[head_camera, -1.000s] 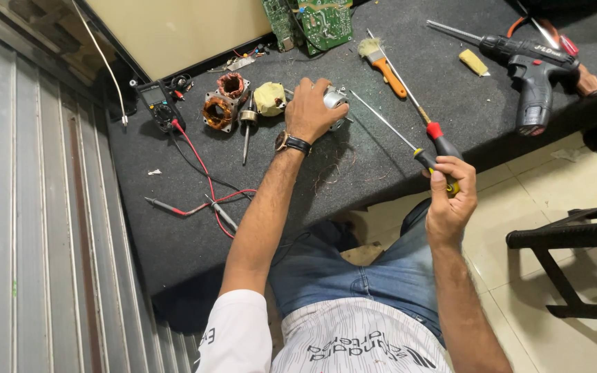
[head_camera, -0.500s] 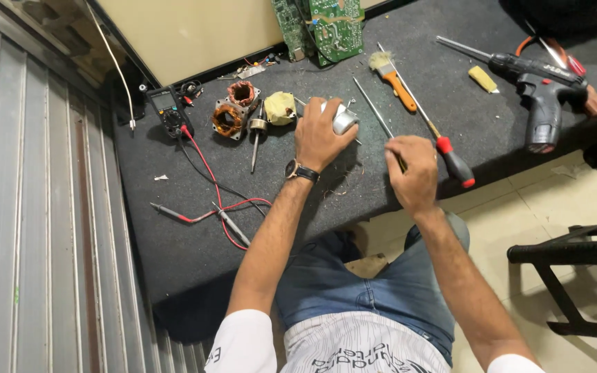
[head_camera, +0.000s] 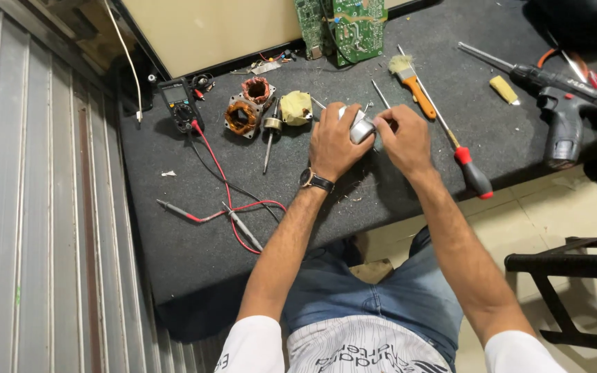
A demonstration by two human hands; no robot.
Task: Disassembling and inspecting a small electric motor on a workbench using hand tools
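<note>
The fingers of the left hand (head_camera: 335, 141) are wrapped over a small silver metal part (head_camera: 358, 126), clamped on it from the left, while the fingers of the right hand (head_camera: 402, 138) are closed against the same part from the right, pinching at its edge. The part sits just above the dark desk (head_camera: 174, 255), between the two hands, near the middle of the desk's width. A black wristwatch (head_camera: 316, 181) sits on the left wrist. Just right of the right hand lies a long screwdriver (head_camera: 450, 141) with a red and black handle, and above it a brush (head_camera: 409, 76) with an orange handle. Just left of the left hand are a yellowish lump (head_camera: 296, 108), a thin metal shaft (head_camera: 269, 138) and two copper-wound motor coils (head_camera: 247, 110). Further left lies a black multimeter (head_camera: 179, 103), its red and black leads (head_camera: 226, 207) trailing toward the near edge of the desk. At the far edge green circuit boards (head_camera: 343, 27) lean against a pale panel. Well to the right a dark power drill (head_camera: 561, 103) lies on the desk, and a black stool (head_camera: 575, 290) stands on the tiled floor.
</note>
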